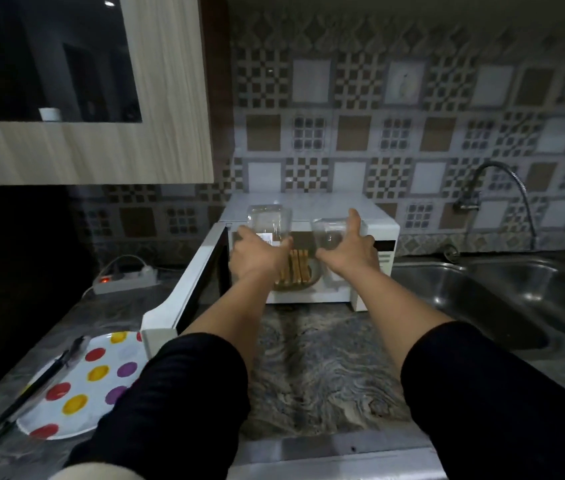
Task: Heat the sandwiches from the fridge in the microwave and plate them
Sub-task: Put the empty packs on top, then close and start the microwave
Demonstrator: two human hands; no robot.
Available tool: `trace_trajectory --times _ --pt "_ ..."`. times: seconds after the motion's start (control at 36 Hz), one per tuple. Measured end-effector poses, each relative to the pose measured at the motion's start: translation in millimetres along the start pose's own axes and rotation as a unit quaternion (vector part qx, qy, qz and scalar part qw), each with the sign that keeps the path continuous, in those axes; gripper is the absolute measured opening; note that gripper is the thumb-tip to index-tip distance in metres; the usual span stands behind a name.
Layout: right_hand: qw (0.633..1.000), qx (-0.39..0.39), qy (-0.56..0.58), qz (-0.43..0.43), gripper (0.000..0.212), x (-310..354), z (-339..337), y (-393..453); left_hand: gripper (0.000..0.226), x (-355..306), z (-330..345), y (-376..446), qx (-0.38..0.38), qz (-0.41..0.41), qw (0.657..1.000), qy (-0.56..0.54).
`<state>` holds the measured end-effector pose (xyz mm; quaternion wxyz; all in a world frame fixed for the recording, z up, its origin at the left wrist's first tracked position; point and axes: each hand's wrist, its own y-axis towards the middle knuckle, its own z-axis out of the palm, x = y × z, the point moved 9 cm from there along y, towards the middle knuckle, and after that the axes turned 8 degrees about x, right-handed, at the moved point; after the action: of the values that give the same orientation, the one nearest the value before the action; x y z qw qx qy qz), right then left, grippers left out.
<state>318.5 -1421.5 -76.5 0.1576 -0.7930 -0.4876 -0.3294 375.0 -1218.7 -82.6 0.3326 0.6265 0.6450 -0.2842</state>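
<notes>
No writing here is clear enough to read.

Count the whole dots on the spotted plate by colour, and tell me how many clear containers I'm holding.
On the spotted plate, dots in view, some cut off by the rim or my sleeve:
Red dots: 4
Yellow dots: 3
Purple dots: 2
Pale lilac dots: 2, faint, so uncertain
Clear containers: 2, one in the left hand, one in the right hand
Total: 11 dots, 2 containers

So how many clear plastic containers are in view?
2: one clear plastic container gripped by the left hand, the other by the right hand, both raised before the open microwave.
</notes>
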Motion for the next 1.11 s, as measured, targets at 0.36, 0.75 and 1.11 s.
trace_trajectory --times 0.36,0.75,1.11 --pt "1.000 -0.007 -0.005 -0.027 0.102 44 -18 93 0.089 -49 2 95 0.005 0.000 0.998 0.055" --pt "0.997 0.053 -0.023 -0.049 0.103 57 19 233 0.099 -70 45 196 -0.030 -0.010 0.997 0.074" --pt "0.992 0.075 -0.046 -0.087 0.102 51 43 301 0.101 -67 76 242 -0.039 -0.030 0.993 0.111"
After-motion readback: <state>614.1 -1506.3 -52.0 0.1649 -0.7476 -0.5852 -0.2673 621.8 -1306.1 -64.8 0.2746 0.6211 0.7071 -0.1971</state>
